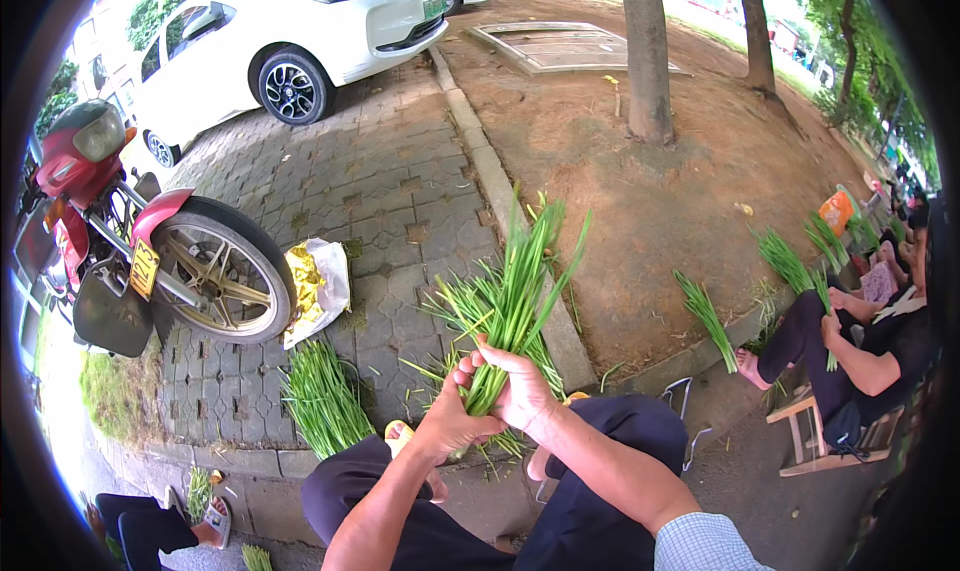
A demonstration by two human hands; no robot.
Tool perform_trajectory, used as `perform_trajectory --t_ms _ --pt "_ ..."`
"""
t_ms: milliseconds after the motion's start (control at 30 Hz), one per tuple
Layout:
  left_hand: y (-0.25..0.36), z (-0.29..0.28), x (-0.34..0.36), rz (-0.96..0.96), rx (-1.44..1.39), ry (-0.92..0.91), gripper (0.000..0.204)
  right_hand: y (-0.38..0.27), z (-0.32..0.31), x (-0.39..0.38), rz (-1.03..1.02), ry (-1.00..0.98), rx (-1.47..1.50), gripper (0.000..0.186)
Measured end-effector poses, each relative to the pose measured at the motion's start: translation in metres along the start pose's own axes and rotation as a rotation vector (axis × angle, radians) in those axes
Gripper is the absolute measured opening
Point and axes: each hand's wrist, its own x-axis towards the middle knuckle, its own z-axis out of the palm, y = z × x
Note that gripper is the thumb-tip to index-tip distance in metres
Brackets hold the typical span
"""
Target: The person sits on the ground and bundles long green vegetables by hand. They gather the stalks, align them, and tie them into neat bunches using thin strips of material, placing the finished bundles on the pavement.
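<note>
Between my knees I hold an upright bunch of garlic chives (520, 296), its long green leaves fanning out at the top. My left hand (448, 418) is closed around the lower end of the bunch. Higher up, my right hand (516, 386) wraps it from the right side, thumb near the front. The cut ends are mostly hidden by my fingers. Loose chives (462, 311) lie on the paving just behind the bunch. To the left of my knee lies a thick heap of chives (325, 399).
A red motorcycle (170, 241) stands at the left, beside a white and yellow plastic bag (318, 291). A white car (300, 21) is parked beyond. A concrete curb (490, 181) borders bare soil with a tree trunk (648, 61). At right, a seated person (865, 341) handles chives; another person's legs (150, 526) show lower left.
</note>
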Motion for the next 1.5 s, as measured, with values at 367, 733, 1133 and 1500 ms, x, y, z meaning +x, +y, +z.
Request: perform_trajectory --t_ms 367,733,1133,1500 --pt "0.020 -0.008 -0.008 -0.256 -0.139 -0.232 0.030 -0.013 0.018 -0.009 0.015 -0.135 -0.091 0.045" --pt "0.031 -0.015 -0.019 -0.337 -0.395 -0.505 0.039 -0.015 0.014 -0.007 0.045 -0.248 -0.160 0.033" --pt "0.002 -0.013 -0.009 -0.228 -0.762 -0.659 0.037 -0.018 0.021 -0.014 0.091 -0.409 -0.295 0.026" --pt "0.011 -0.008 -0.010 -0.224 -0.872 -0.544 0.036 -0.017 0.016 -0.008 0.158 -0.387 -0.176 0.045"
